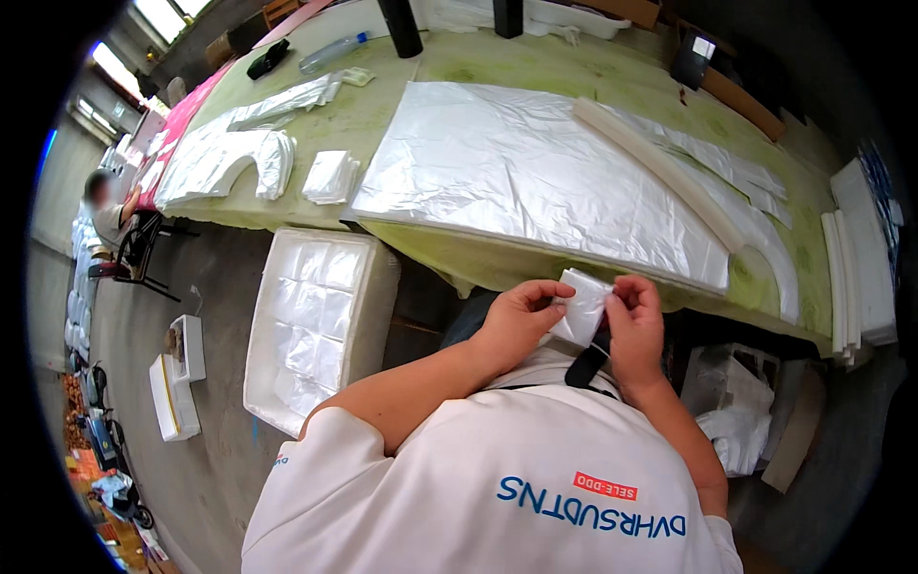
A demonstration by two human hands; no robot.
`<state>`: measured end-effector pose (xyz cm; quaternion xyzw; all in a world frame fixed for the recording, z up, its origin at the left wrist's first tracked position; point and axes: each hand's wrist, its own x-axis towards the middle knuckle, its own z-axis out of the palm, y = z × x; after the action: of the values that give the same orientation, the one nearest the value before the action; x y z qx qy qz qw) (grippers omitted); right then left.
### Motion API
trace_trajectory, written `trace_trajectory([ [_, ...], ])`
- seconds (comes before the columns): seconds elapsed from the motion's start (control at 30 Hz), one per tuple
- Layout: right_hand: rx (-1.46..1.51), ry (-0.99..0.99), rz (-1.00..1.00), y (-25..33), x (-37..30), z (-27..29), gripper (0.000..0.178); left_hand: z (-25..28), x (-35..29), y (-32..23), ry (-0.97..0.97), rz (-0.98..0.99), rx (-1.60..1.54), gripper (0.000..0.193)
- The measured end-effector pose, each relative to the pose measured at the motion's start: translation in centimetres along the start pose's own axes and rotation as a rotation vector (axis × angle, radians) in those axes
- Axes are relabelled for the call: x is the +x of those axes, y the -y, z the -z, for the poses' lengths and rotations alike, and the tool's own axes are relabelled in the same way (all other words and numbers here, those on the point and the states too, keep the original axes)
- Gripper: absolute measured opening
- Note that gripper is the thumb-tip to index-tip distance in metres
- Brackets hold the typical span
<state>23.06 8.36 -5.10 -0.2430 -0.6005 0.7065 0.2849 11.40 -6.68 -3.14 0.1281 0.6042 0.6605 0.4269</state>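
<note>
Between my two hands, close to my body at the table's front edge, is a small folded packet of thin white plastic film (pixel 581 311). My left hand (pixel 524 323) pinches its left side with thumb and fingers. On the right side, my right hand (pixel 633 320) grips the packet's edge the same way. Just beyond my hands a wide stack of shiny white plastic sheets (pixel 478 153) lies flat on the table. A long pale roll or tube (pixel 660 172) rests slantwise across that stack. Left of the sheets sits a small pile of folded white packets (pixel 330 177).
A white foam box (pixel 256 354) holding rows of folded packets stands left of me, below the green-covered table (pixel 440 247). Curved plastic pieces (pixel 239 158), a clear bottle (pixel 332 53) and a black cylinder (pixel 400 27) lie farther off. A person (pixel 107 215) sits far left.
</note>
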Motion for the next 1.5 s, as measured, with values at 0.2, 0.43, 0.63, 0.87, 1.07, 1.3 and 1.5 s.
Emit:
trace_trajectory([
  [0.2,0.035,-0.033,-0.091,0.7,-0.2,0.5,0.019,8.4,0.4,-4.1,-0.33,-0.261,-0.126,0.029],
  [0.43,0.03,0.154,-0.19,0.0,0.2,-1.1,0.017,29.4,-0.1,-16.2,-0.701,-0.369,0.039,0.029],
  [0.63,0.003,0.175,-0.239,-1.2,1.0,-2.0,0.015,32.3,3.2,-16.1,-0.811,-0.141,0.347,0.046],
  [0.87,-0.023,0.191,-0.281,-2.0,1.7,-1.8,0.014,33.0,5.4,-13.4,-0.831,-0.195,0.583,0.085],
  [1.07,-0.034,0.199,-0.312,-1.9,1.8,-1.7,0.014,29.3,5.1,-14.3,-0.754,-0.132,0.953,0.097],
  [1.3,-0.016,0.193,-0.319,-2.0,1.6,-1.3,0.014,28.1,5.8,-13.6,-0.802,-0.223,1.177,0.1],
  [1.5,-0.018,0.186,-0.289,-2.1,1.4,-0.8,0.013,27.8,6.9,-14.0,-0.936,-0.244,1.252,0.106],
])
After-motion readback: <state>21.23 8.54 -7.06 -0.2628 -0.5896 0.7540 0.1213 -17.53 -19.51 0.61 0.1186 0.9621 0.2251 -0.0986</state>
